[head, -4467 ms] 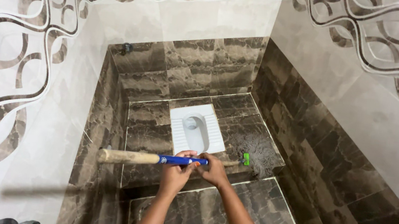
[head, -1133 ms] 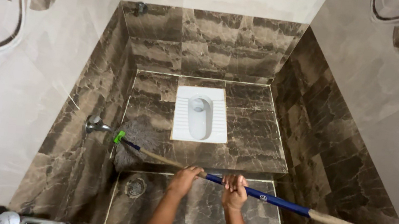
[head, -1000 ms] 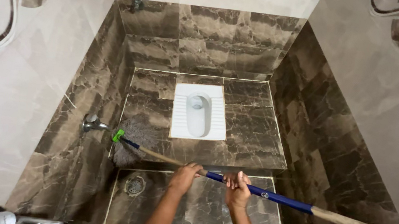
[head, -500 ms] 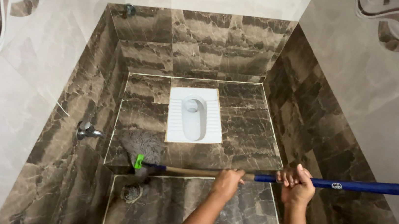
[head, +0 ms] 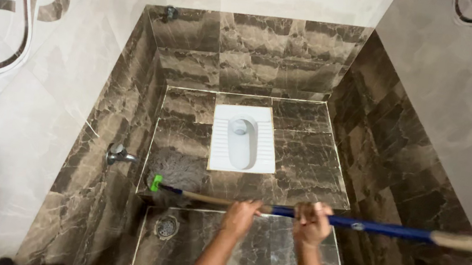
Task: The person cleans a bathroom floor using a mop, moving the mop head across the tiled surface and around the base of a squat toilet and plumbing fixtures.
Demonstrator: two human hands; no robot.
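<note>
1. Both hands are gripping one long mop stick [head: 349, 223], fingers closed tight around it.
2. The stick is lying almost flat, running left to right across the view.
3. The mop head [head: 176, 173] is sitting off to the left of both hands, so the left hand [head: 240, 216] is nearer to it than the right hand [head: 312, 222].
4. The mop head is resting on the raised brown step, just left of the white floor toilet [head: 244, 139].
5. It is looking grey and stringy, with a green clip; the stick is showing blue, then bare wood.
</note>
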